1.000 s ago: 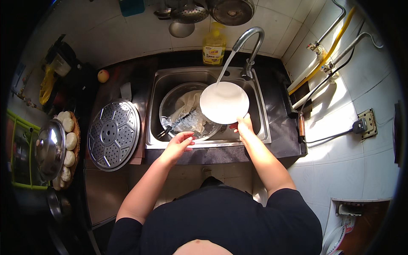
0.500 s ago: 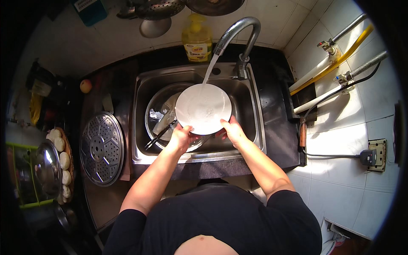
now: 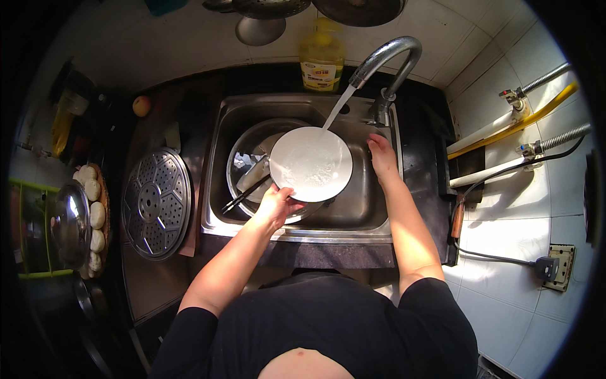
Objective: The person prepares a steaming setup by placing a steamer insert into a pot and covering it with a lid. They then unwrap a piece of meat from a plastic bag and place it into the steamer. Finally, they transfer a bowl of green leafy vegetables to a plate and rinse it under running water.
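Observation:
A white plate or shallow bowl [image 3: 309, 158] is tilted under a stream of running water [image 3: 338, 107] from the chrome tap [image 3: 391, 47]. My left hand [image 3: 278, 203] grips its lower left rim, with the thumb on top. My right hand [image 3: 382, 156] is off the plate, over the right side of the sink, just below the tap's base. It holds nothing that I can see, and its fingers are stretched out. Under the plate, a round metal basin [image 3: 238, 163] stands in the steel sink [image 3: 363, 211], with dark chopsticks or a thin handle [image 3: 243, 196] leaning over its edge.
Left of the sink lies a perforated steamer rack [image 3: 156, 205], with an apple [image 3: 141, 106] behind it. Farther left are pale round buns [image 3: 97, 215] beside a glass lid [image 3: 68, 227]. A yellow soap bottle [image 3: 321, 60] stands behind the sink. Pipes [image 3: 486, 180] run along the right wall.
My right hand has let go of the plate and moved right and up toward the tap's base. My left hand keeps the plate under the water. The whole view has shifted slightly.

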Demonstrator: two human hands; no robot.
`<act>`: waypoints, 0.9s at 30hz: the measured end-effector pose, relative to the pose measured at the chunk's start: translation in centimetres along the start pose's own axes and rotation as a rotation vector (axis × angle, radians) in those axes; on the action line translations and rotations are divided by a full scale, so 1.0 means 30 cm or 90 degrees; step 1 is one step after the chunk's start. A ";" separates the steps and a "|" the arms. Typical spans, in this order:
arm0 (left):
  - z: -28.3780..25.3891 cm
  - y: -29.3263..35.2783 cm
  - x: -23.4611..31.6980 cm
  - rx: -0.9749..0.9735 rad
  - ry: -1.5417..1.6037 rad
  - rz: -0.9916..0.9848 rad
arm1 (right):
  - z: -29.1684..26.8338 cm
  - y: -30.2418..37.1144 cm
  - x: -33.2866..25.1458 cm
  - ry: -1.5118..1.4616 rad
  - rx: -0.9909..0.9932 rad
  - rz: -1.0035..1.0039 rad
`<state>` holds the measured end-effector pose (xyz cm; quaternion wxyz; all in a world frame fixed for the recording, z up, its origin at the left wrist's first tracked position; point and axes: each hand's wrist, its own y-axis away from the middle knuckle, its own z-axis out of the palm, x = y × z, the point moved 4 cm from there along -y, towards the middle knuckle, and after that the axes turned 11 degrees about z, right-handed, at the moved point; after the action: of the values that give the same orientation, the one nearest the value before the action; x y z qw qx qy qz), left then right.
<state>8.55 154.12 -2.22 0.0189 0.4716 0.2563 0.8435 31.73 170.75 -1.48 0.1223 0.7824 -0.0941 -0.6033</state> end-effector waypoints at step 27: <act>-0.043 0.028 0.010 -0.027 0.011 -0.020 | 0.039 -0.056 -0.059 -0.019 0.011 -0.022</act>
<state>7.51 152.94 -2.15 0.0400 0.4594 0.2463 0.8524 30.16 172.77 -0.65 0.1039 0.7756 -0.0877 -0.6164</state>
